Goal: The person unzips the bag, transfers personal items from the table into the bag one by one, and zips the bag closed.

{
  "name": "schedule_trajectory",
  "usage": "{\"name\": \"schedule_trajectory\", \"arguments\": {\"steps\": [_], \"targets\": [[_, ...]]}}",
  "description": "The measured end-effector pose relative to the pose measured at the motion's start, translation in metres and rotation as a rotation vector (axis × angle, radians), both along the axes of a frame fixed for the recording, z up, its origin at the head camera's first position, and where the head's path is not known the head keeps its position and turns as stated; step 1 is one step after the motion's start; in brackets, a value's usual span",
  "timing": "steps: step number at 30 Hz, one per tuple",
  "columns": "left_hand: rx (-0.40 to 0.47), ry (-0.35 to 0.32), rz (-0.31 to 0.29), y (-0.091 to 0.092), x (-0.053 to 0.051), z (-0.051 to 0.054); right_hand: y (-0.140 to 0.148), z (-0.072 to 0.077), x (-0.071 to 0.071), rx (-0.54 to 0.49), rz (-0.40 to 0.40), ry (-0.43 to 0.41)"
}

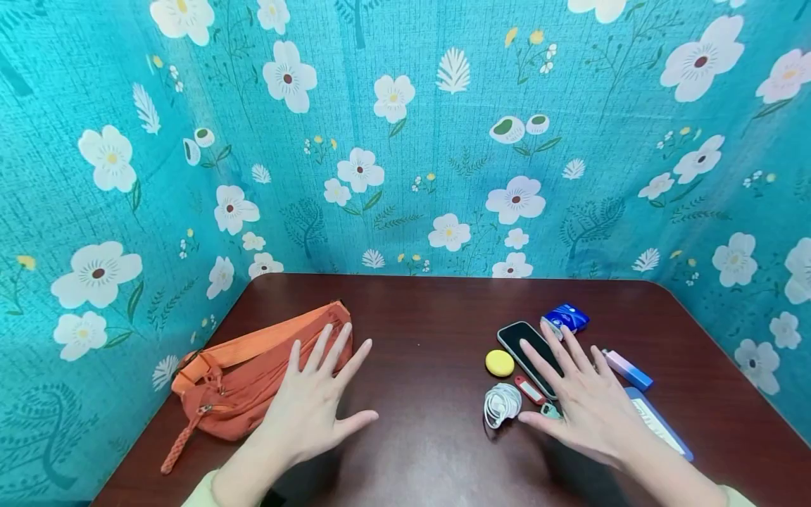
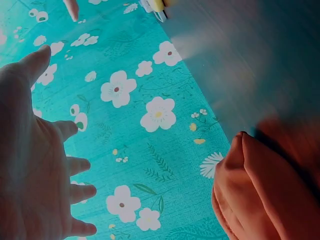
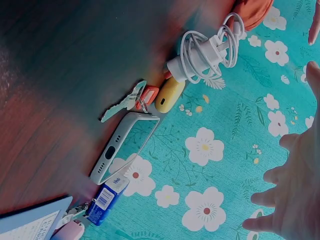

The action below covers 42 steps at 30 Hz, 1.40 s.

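The left hand (image 1: 309,407) is spread wide, its fingers straight, parted and holding nothing. Just beyond and to the left of these fingers lies the orange waist bag (image 1: 237,394); its long axis slants from the near left to the far right, the far end showing behind the fingertips, and its braided pull (image 1: 180,445) points toward the near left.

The right hand (image 1: 592,412) is likewise spread, fingers extended and gripping nothing. The phone (image 1: 538,341) lies below its index and middle fingers, screen up, long axis running from far left to near right. Left of the index finger sit the yellow case (image 1: 500,363) and the coiled white cable (image 1: 503,404); the red key tag (image 1: 529,389), slanted like the phone, lies between thumb and index finger. Beyond the middle fingertip is the blue packet (image 1: 570,317). Right of the little finger, the pink-and-blue stick (image 1: 630,371) points its blue end near right, and the blue card holder (image 1: 662,426) lies nearer on the tabletop (image 1: 418,394), slanting the same way.
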<state>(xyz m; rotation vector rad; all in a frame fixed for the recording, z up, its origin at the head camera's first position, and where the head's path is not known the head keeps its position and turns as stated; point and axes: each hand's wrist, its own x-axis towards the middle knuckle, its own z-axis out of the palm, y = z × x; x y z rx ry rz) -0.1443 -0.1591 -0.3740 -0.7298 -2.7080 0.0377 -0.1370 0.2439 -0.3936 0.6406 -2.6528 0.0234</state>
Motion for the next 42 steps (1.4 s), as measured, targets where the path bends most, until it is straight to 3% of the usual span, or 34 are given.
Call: {"name": "schedule_trajectory", "arguments": {"steps": [18, 32, 42], "targets": [[-0.03, 0.006, 0.0, -0.021, -0.007, -0.002, -0.006, 0.001, -0.009, 0.045, 0.02, -0.018], [-0.014, 0.051, -0.006, -0.061, -0.025, -0.01, -0.015, -0.005, -0.03, 0.048, 0.114, -0.013], [0.006, -0.007, 0.057, -0.092, -0.033, -0.015, -0.025, 0.001, -0.046, 0.079, 0.178, -0.046]]}}
